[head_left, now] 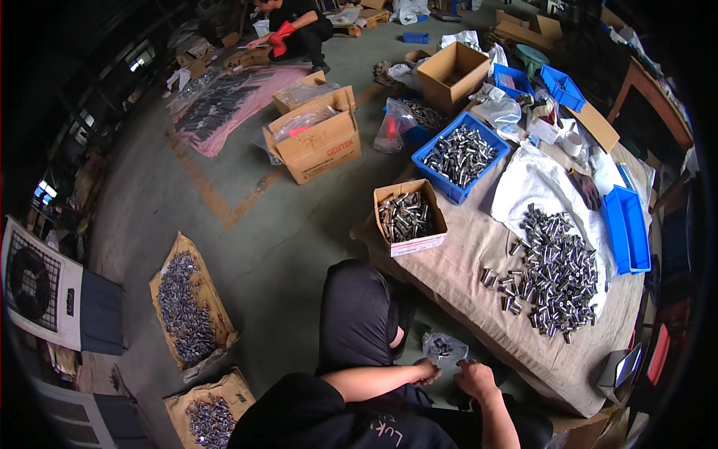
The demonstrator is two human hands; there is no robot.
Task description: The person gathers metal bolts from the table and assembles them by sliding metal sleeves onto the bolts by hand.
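A small clear plastic bag (pixel 453 356) is held up over my lap, with a few dark metal pieces inside it. My left hand (pixel 426 372) is closed on the bag's left lower edge. On the other side, my right hand (pixel 476 379) pinches the bag's right edge, its fingers curled. To the right, a pile of shiny metal sleeves (pixel 557 277) is heaped on the cloth-covered table (pixel 464 277), partly over a white sack (pixel 523 183).
Farther back on the table stand a cardboard box (pixel 430 243) and a blue bin (pixel 456 196), both full of metal parts. A blue tray (pixel 627 232) lies at right. Cardboard trays of parts (pixel 196 307) and an open carton (pixel 321 150) are on the floor. A person (pixel 292 30) crouches far off.
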